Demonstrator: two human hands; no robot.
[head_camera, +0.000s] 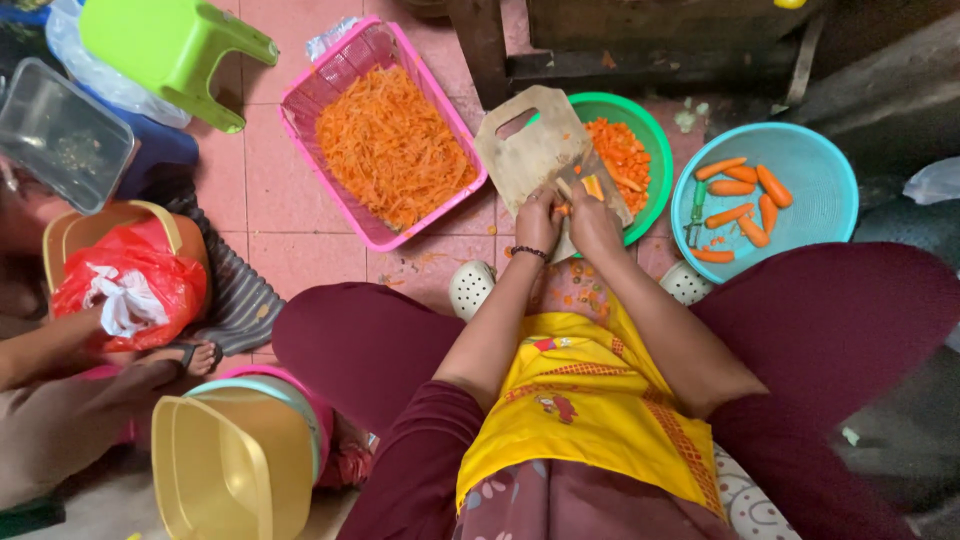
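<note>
Left hand (537, 218) pinches a carrot piece (563, 209) on the wooden cutting board (530, 150); right hand (592, 215) apparently grips a knife (blade obscured). Green bowl (650, 135) lies at two o'clock. Close fingertips risk a cut.

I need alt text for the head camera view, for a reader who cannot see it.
Seen from above, a seated person's left hand and right hand hold a carrot piece over a wooden cutting board. Around them sit a pink basket of shredded carrot and a blue bowl of whole carrots.
</note>
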